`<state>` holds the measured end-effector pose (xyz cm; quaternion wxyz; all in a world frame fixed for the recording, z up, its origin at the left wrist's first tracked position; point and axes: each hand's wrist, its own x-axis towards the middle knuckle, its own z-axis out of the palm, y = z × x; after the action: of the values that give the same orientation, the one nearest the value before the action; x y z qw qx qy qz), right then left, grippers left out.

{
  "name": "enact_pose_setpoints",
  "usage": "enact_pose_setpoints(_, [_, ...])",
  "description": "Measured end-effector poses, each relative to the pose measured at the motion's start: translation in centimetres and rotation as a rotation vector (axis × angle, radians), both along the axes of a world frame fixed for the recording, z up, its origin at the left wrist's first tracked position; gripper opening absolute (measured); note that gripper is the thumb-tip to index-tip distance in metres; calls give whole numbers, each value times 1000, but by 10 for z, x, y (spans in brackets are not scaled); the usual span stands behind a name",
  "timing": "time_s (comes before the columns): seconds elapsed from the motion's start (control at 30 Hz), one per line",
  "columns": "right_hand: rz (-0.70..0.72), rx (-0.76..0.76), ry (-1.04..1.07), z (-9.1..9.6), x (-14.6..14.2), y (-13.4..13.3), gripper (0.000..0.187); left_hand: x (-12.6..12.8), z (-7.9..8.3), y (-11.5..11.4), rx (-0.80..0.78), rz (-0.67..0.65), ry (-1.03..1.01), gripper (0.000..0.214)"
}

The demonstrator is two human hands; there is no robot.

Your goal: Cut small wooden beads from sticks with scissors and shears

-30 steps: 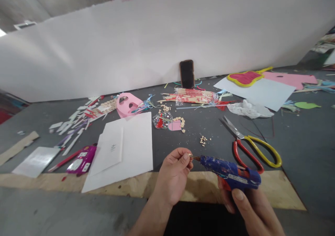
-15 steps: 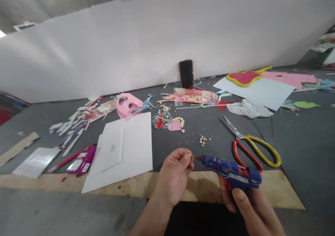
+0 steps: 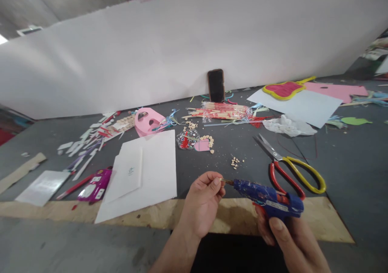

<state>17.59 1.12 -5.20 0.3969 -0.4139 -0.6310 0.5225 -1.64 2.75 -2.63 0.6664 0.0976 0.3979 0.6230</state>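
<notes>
My right hand [image 3: 286,238] grips a blue hot glue gun [image 3: 266,198] by its handle, the nozzle aimed left. The fingers of my left hand [image 3: 207,196] are pinched right at the nozzle tip; a tiny piece between them is too small to name. Beyond the hands lie several small pale wooden bits [image 3: 235,162] in a loose pile. Further back is a pink piece [image 3: 202,145] edged partly with similar bits, beside a clear dish [image 3: 187,139] of small colourful pieces.
Scissors [image 3: 286,160] with red and yellow handles lie right of the glue gun. White sheets [image 3: 160,172] and a purple object [image 3: 94,185] are on the left. A phone [image 3: 216,85] leans on the white board behind bundled sticks [image 3: 226,111].
The glue gun has shifted very slightly to the right. My left hand keeps its pinch in nearly the same place.
</notes>
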Motion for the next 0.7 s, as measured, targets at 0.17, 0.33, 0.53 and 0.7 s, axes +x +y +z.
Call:
enact_pose_setpoints(0.17, [-82,-86,27,3,-5,-6,22,0,-1,0,8,-1,2,24])
enact_pose_setpoints(0.33, [-13,-16,-8,-4,1,-2,20,0,-1,1,1,3,-3,23])
enact_pose_setpoints(0.53, [-46,-25,-5,-2,-1,-3,18,0,-1,1,-8,12,-2,25])
enact_pose_setpoints(0.7, [-116,-77,25,3,-8,-7,17,0,0,3,3,6,9,23])
